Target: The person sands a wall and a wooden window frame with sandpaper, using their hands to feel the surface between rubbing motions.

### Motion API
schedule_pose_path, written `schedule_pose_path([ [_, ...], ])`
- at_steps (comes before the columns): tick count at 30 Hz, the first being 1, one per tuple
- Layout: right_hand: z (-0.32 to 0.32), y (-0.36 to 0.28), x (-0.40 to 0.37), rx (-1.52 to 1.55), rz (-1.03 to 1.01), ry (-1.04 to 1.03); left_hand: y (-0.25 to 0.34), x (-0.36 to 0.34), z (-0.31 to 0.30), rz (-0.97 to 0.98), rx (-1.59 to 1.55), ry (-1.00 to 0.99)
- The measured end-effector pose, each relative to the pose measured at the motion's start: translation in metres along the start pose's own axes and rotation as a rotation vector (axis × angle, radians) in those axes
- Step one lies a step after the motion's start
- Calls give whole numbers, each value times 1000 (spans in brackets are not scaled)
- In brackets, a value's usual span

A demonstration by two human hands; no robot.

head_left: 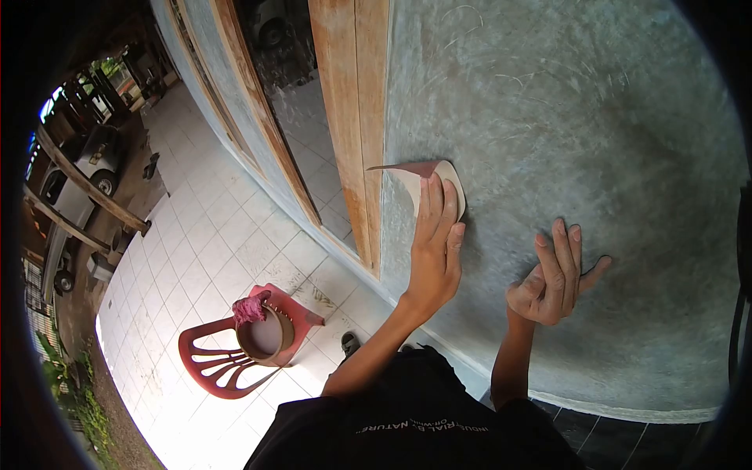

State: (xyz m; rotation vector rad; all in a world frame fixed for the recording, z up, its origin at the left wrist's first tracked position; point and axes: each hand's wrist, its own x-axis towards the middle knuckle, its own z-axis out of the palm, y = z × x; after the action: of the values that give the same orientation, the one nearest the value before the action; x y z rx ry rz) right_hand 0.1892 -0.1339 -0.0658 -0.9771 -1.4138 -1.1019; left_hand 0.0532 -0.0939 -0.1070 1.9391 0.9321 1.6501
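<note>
My left hand (433, 251) presses a sheet of sandpaper (409, 182) against the grey plastered wall (509, 102), close to the wooden window frame (350, 117). The sheet is pale on the back and reddish-brown on its grit side, and its upper left corner curls away from the wall. Lower and to the right, my right hand (554, 282) has its fingers stretched out and holds nothing. Its fingers overlap the wall in this view. Pale dust shows on both hands.
A red plastic chair (207, 352) stands on the white tiled floor (188, 258) to the left. On its seat is a round bucket (283, 333) with a pink cloth (251, 308) over the rim. Vehicles (98, 160) and wooden posts (86, 176) are farther left.
</note>
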Motion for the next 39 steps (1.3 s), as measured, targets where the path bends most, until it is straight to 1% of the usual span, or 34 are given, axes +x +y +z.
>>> schedule_pose_path([
  [1, -1, 0, 0, 2, -5, 4, -1, 4, -2, -13, 0, -2],
  [4, -3, 1, -2, -14, -4, -9, -4, 23, -13, -49, -34, 92],
  [8, -2, 1, -4, 10, -7, -17, -7, -8, 0, -125, -111, 55],
  [9, -2, 0, -4, 9, -3, -13, -12, -20, 4, -133, -109, 58],
  [11, -3, -1, -5, 16, 2, -30, -24, -46, 12, -177, -62, -1],
  [13, -4, -1, -5, 7, 5, -22, -40, -48, 11, -234, -42, 24],
  [14, -3, 1, -5, 18, 9, -49, -54, -44, 9, -262, -35, 96],
  [15, -2, 2, -6, 39, -6, -24, -63, -44, 7, -288, -24, 168],
  [16, -2, 4, -7, 59, -23, 12, -68, -45, 6, -362, -34, 190],
  [17, -3, 5, -7, 72, -26, 10, -66, -50, 7, -366, -29, 202],
  [19, -4, 7, -8, 57, -47, -12, -49, -60, 8, -444, -173, 142],
  [20, -4, 7, -8, 67, -48, -14, -44, -69, 15, -472, -109, 93],
  [21, -4, 7, -7, 73, -49, -16, -45, -72, 17, -479, -107, 102],
  [23, -5, 8, -7, 92, -53, -24, -48, -80, 20, -429, -117, 95],
  [25, -5, 9, -7, 103, -72, -13, -65, -76, 18, -472, -120, 153],
  [27, -8, 9, -8, 127, -75, -25, -74, -76, 12, -732, -288, 206],
  [28, -8, 9, -7, 141, -80, -31, -69, -77, 11, -794, -357, 181],
  [29, -7, 9, -6, 150, -85, -30, -69, -85, 18, -794, -358, 192],
  [31, -10, 8, -7, 195, -86, -36, -67, -104, 35, -544, -82, 167],
  [32, -8, 9, -8, 205, -87, -38, -69, -107, 38, -535, -54, 180],
  [33, -8, 11, -9, 203, -107, -41, -74, -106, 38, -542, -51, 188],
  [35, -10, 12, -12, 209, -128, -56, -97, -100, 33, -625, -136, 303],
  [36, -10, 12, -13, 212, -139, -62, -108, -98, 29, -761, -197, 277],
  [37, -9, 13, -14, 215, -152, -66, -111, -102, 31, -765, -198, 286],
  [39, -9, 14, -15, 243, -150, -71, -113, -106, 37, -712, -168, 303],
])
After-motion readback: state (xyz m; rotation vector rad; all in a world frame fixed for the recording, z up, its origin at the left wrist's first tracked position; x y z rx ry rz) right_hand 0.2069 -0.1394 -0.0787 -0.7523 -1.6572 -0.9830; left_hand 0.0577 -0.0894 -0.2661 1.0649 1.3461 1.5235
